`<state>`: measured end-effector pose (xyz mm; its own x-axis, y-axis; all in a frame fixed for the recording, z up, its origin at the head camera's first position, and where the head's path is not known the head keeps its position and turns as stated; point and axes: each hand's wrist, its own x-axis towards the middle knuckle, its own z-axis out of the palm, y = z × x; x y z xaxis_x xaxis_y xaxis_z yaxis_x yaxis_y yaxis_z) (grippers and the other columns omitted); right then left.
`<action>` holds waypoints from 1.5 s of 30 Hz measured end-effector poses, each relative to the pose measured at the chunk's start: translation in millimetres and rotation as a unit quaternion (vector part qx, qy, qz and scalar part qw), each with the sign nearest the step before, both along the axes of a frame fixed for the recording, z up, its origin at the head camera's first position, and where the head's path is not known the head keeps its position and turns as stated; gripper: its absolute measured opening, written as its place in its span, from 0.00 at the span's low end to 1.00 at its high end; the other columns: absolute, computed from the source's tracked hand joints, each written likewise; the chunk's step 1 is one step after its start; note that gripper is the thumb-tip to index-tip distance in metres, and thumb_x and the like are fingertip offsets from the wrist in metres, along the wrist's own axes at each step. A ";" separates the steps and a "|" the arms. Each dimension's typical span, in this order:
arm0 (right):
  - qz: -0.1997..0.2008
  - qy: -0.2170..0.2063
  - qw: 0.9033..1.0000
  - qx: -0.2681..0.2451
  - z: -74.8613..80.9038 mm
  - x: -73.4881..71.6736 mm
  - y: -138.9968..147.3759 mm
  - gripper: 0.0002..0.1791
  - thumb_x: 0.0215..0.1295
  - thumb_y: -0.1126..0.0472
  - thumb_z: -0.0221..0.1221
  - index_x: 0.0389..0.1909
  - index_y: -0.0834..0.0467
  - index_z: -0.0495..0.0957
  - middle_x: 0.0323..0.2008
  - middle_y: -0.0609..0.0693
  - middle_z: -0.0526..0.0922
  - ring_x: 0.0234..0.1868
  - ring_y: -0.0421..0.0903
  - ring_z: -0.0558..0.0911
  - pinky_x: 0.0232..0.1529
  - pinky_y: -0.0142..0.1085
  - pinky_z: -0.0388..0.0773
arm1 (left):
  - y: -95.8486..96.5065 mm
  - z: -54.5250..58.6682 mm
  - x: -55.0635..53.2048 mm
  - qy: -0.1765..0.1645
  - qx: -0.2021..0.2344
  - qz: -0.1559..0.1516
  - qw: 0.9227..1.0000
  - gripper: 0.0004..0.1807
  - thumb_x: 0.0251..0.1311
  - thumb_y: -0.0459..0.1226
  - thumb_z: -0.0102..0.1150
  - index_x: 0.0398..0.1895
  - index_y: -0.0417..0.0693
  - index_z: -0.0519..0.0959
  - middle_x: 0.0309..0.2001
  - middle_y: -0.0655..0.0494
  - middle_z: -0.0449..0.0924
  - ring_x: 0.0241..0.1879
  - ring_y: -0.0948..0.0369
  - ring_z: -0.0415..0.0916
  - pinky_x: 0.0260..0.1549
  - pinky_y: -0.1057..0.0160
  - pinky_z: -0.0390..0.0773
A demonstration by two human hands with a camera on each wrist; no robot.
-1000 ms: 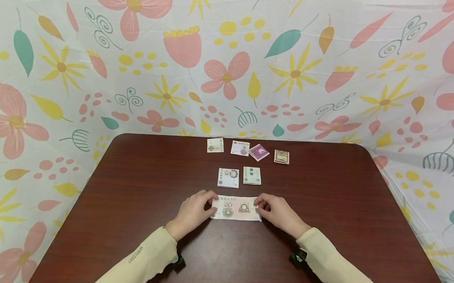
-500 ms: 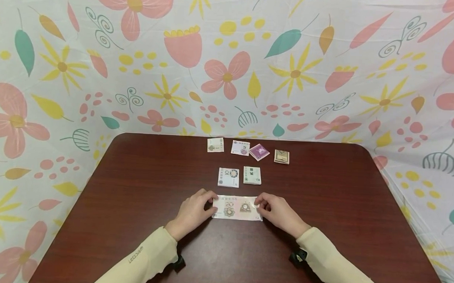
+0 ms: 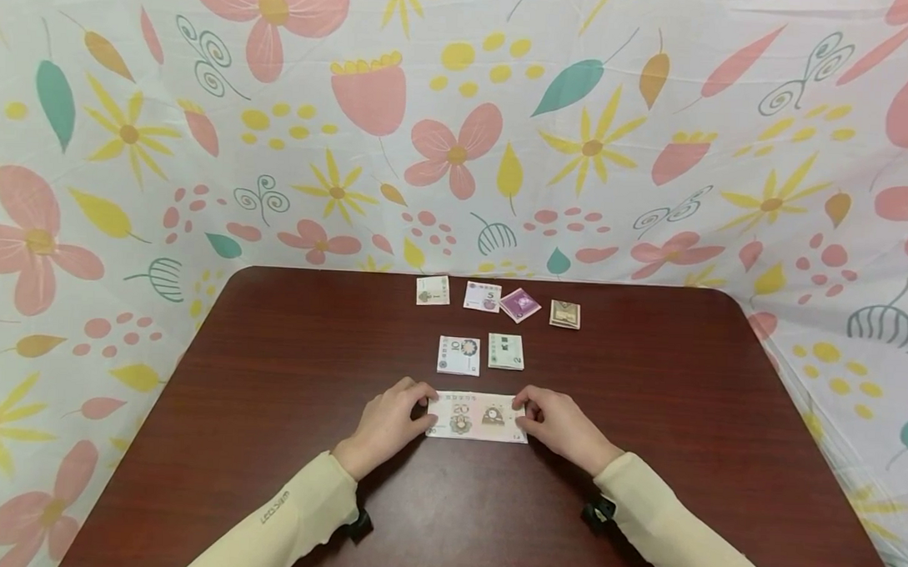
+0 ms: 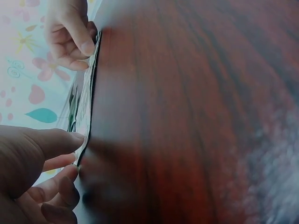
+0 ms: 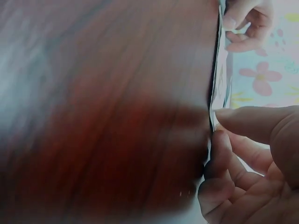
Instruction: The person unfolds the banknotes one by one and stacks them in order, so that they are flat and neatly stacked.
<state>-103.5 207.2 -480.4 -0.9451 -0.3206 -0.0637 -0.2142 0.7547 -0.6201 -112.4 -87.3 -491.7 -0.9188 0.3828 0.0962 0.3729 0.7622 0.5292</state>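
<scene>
A 20 banknote (image 3: 477, 416) lies face up near the middle of the table, its long side toward me. My left hand (image 3: 391, 423) holds its left end, thumb at the near corner and forefinger at the far one. At the right end my right hand (image 3: 561, 429) holds it the same way. In the left wrist view the note (image 4: 86, 102) shows edge-on, with the left thumb (image 4: 65, 142) on it. The right wrist view has the right thumb (image 5: 243, 120) on the note's edge. Fingers beneath are partly hidden.
Just beyond lie a folded 10 note (image 3: 458, 355) and a folded 2 note (image 3: 506, 352). Farther back are a 1 note (image 3: 433, 290), a 5 note (image 3: 482, 297), a purple note (image 3: 520, 305) and a brownish folded note (image 3: 565, 314). A flowered cloth (image 3: 459, 150) hangs behind the table (image 3: 271, 352).
Both hands keep their hold on the 20 note. Its surface looks slightly flexed half a second ago and the print reads clearly again now. The whole view has shifted a little.
</scene>
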 end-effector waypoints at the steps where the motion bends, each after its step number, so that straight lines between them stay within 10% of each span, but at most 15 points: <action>1: 0.001 0.000 1.000 0.003 -0.4 0.0 1.0 0.08 0.66 0.67 0.68 0.43 0.55 0.82 0.25 0.41 0.74 0.27 0.38 0.71 0.31 0.33 0.69 | 0.0 -0.1 0.0 0.000 0.000 -0.001 1.000 0.13 0.60 0.40 0.75 0.48 0.53 0.85 0.39 0.59 0.80 0.30 0.59 0.78 0.27 0.58 0.76; 9: 0.020 0.009 1.000 0.009 0.3 -0.9 6.4 0.11 0.64 0.66 0.70 0.45 0.54 0.81 0.24 0.41 0.73 0.27 0.38 0.71 0.31 0.33 0.69 | -0.3 0.4 -5.2 0.014 0.002 0.000 1.000 0.08 0.61 0.40 0.73 0.41 0.55 0.85 0.37 0.61 0.80 0.33 0.58 0.81 0.29 0.57 0.78; 28: 0.025 0.016 0.999 0.022 -2.8 -0.9 8.6 0.11 0.65 0.65 0.70 0.45 0.53 0.81 0.26 0.41 0.73 0.29 0.39 0.72 0.33 0.34 0.71 | 16.7 3.4 -54.4 0.001 -0.007 0.090 0.996 0.08 0.68 0.45 0.67 0.33 0.54 0.86 0.25 0.63 0.81 0.21 0.61 0.74 0.20 0.60 0.70; 45: 0.020 0.021 0.999 0.025 -3.0 0.5 8.7 0.11 0.64 0.65 0.70 0.46 0.54 0.81 0.26 0.41 0.73 0.29 0.39 0.72 0.34 0.34 0.71 | 23.9 -0.8 -63.5 -0.017 0.006 0.108 0.994 0.07 0.66 0.43 0.68 0.31 0.52 0.84 0.24 0.63 0.79 0.22 0.61 0.73 0.21 0.60 0.70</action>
